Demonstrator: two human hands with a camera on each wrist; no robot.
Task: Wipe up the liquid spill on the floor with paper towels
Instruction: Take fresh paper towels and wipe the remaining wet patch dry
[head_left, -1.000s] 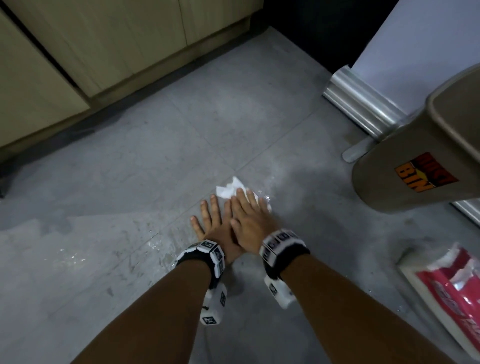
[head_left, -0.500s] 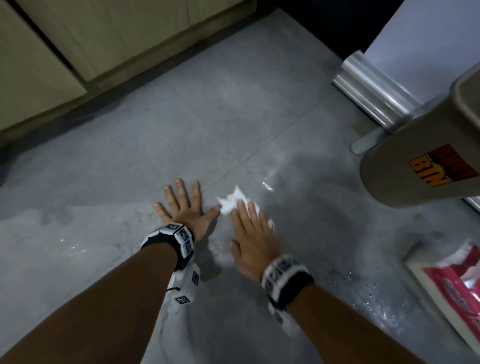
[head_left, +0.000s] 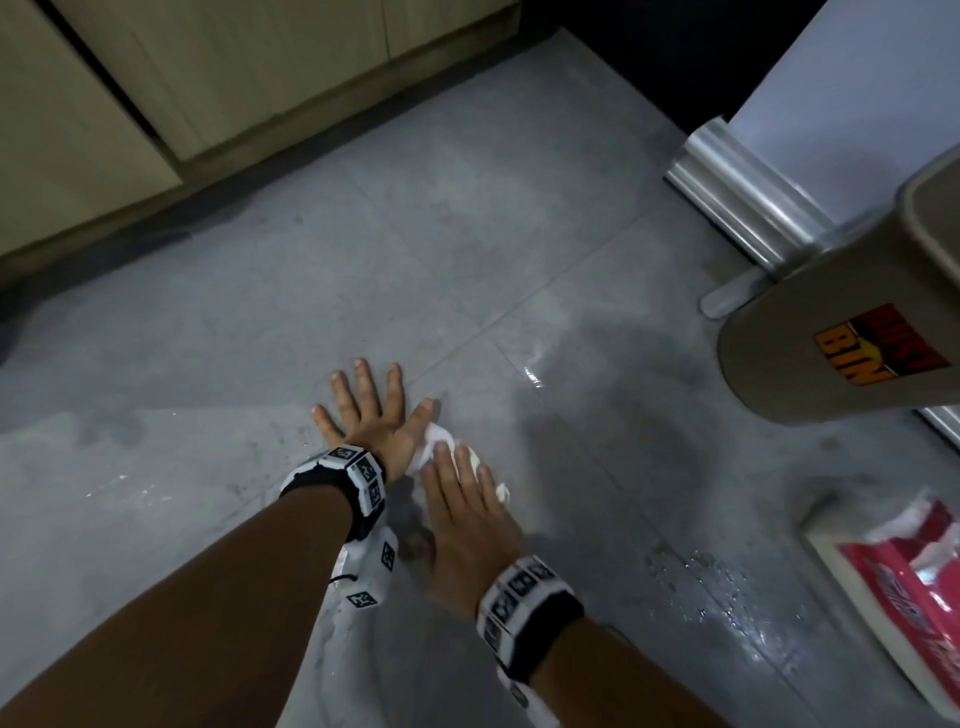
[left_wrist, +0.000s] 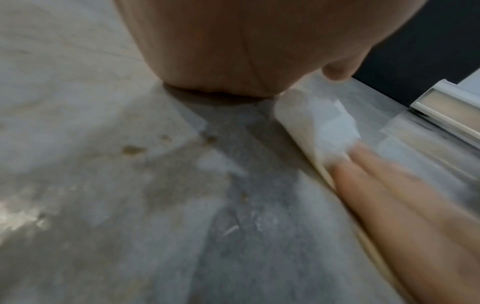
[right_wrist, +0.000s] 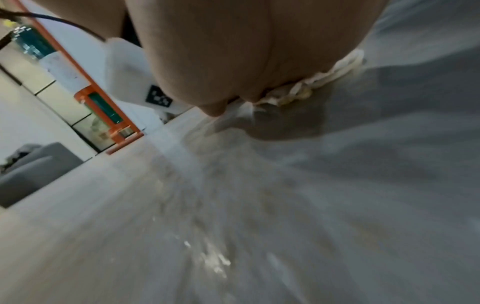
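Observation:
A crumpled white paper towel (head_left: 434, 446) lies on the grey tiled floor (head_left: 260, 338), mostly under my right hand (head_left: 457, 499), whose straight fingers press it flat. My left hand (head_left: 366, 410) rests beside it, palm down, fingers spread on the bare floor, thumb next to the towel. In the left wrist view the towel (left_wrist: 330, 127) shows as a rolled wad ahead of the right hand's fingers (left_wrist: 389, 195). In the right wrist view the towel's edge (right_wrist: 311, 88) peeks out from under the palm. Wet streaks (head_left: 535, 374) and droplets (head_left: 717, 587) glisten on the floor to the right.
A tan dust bin (head_left: 841, 322) stands at the right, before a metal-based appliance (head_left: 743, 192). A red and white towel pack (head_left: 904, 587) lies at the lower right. Wooden cabinets (head_left: 208, 78) line the far left. More wet marks (head_left: 119, 488) show on the left.
My left hand came off the right hand and spread on the floor to the left. The right hand drew the towel back toward me, pressing it flat.

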